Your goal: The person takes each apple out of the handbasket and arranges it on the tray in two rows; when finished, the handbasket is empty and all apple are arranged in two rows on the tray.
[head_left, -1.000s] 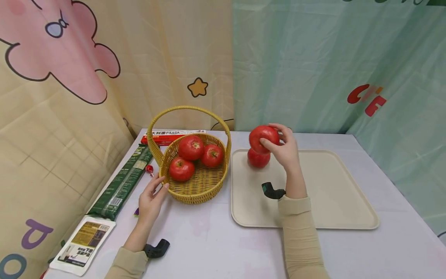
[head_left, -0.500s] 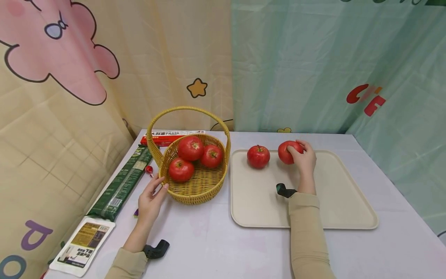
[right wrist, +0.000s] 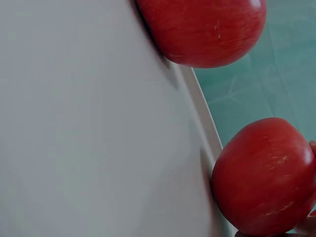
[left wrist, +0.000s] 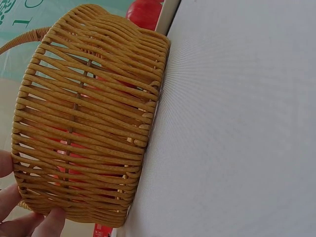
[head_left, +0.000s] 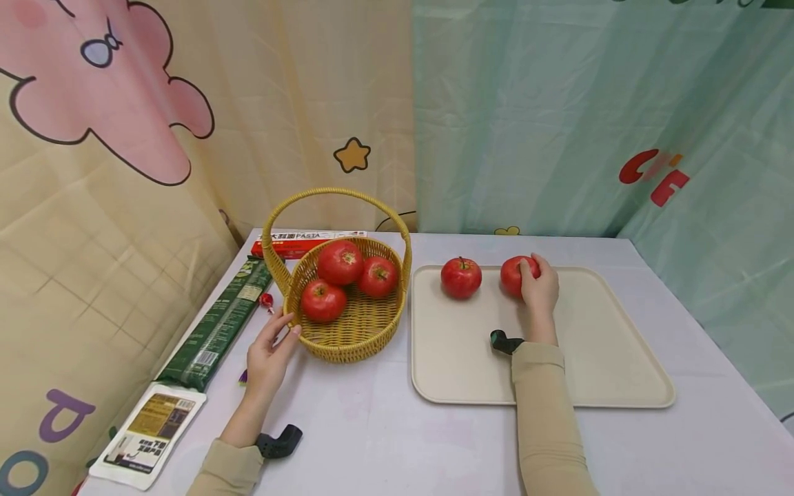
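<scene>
My right hand (head_left: 541, 288) grips a red apple (head_left: 512, 277) low at the back of the beige tray (head_left: 471, 358). In the right wrist view that apple (right wrist: 264, 177) sits close over the tray surface, with fingertips at its right side. A second apple (head_left: 461, 278) rests on the tray just to its left, stem up. My left hand (head_left: 271, 355) holds the near left rim of a yellow wicker basket (head_left: 350, 353) with thumb and fingers. Three red apples (head_left: 340, 262) lie inside the basket. Its woven wall (left wrist: 84, 128) fills much of the left wrist view.
Left of the basket lie a green pasta packet (head_left: 217, 327), a white pouch (head_left: 149, 435) and a small red lollipop (head_left: 266, 300). Behind the basket is a red and white pasta box (head_left: 291, 245). The basket's tall handle (head_left: 335, 191) arches over it. Curtains hang behind the white table (head_left: 372, 441).
My right hand has carried its apple rightward and down, from above the other apple to the back of the tray. The left hand and basket have stayed in place.
</scene>
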A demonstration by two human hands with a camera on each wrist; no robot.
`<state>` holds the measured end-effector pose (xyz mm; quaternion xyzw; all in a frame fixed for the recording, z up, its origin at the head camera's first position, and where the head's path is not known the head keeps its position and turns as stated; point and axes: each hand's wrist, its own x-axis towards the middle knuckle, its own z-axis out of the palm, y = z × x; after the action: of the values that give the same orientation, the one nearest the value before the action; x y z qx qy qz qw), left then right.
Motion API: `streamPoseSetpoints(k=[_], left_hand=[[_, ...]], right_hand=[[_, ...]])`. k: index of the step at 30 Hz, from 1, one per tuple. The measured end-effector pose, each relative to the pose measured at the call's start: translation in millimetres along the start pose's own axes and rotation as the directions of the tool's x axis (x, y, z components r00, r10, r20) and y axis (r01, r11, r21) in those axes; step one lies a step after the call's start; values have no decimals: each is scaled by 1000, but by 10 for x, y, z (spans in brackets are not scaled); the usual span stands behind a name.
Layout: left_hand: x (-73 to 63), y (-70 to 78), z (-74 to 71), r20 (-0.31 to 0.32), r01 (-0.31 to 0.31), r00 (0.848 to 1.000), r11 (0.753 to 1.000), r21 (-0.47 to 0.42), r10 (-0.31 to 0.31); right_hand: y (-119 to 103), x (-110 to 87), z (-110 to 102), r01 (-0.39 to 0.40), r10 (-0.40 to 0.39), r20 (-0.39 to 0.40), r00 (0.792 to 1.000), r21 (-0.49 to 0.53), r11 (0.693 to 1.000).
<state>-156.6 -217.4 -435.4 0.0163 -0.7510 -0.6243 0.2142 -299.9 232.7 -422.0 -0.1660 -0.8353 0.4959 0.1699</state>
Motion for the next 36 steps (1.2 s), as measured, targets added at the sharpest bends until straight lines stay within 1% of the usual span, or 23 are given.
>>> streamPoseSetpoints(k=[3, 6, 8, 10, 14, 16, 17, 19, 21, 22, 24, 26, 28, 31, 34, 36], left_hand=[[3, -3, 4, -2, -4, 1000, 1000, 0, 4], [0, 3, 10, -4, -9, 1000, 1000, -9, 9], [0, 3, 13, -4, -10, 1000, 1000, -17, 10], [0, 6, 16, -5, -8, 1000, 1000, -21, 8], [0, 19, 20, -2, -2, 1000, 1000, -28, 2], [1, 26, 22, 2, -1, 1000, 999, -33, 1], [4, 26, 23, 3, 2, 1000, 999, -36, -1], [8, 24, 25, 5, 2, 1000, 999, -40, -2], [7, 25, 30, 1, 4, 1000, 999, -40, -4], [6, 27, 33, -3, 4, 1000, 999, -40, -4], [2, 26, 40, -12, 4, 1000, 999, -44, -5], [-1, 25, 50, -21, 8, 1000, 999, -54, -9], [-2, 17, 60, -25, 15, 1000, 998, -64, -17], [-4, 3, 73, -25, 32, 999, 997, -72, -34], [-5, -5, 80, -29, 41, 999, 997, -64, -43], [-2, -6, 80, -30, 36, 999, 998, -59, -38]], right_hand=[[19, 18, -7, 18, -15, 50, 999, -67, 998], [27, 31, -19, 19, -7, 105, 994, -111, 994], [16, 29, -31, 14, 1, 123, 992, -121, 993], [-18, 18, -49, 4, 11, 124, 992, -123, 992], [-156, -34, -127, 9, 1, 94, 996, -112, 994], [-256, -71, -174, 33, -27, 67, 997, -91, 995], [-312, -95, -195, 52, -49, 50, 998, -71, 996], [-436, -153, -227, 93, -93, 3, 996, 2, 996], [-566, -222, -242, 157, -152, -61, 986, 90, 984], [-630, -260, -242, 197, -185, -99, 978, 139, 970], [-759, -346, -238, 284, -249, -169, 954, 230, 931], [-880, -432, -221, 368, -308, -228, 924, 305, 878], [-991, -521, -195, 433, -351, -268, 897, 375, 820], [-1156, -660, -130, 486, -394, -286, 873, 456, 746], [-1307, -809, -13, 533, -458, -274, 846, 489, 691], [-1392, -909, 97, 588, -532, -264, 804, 480, 651]])
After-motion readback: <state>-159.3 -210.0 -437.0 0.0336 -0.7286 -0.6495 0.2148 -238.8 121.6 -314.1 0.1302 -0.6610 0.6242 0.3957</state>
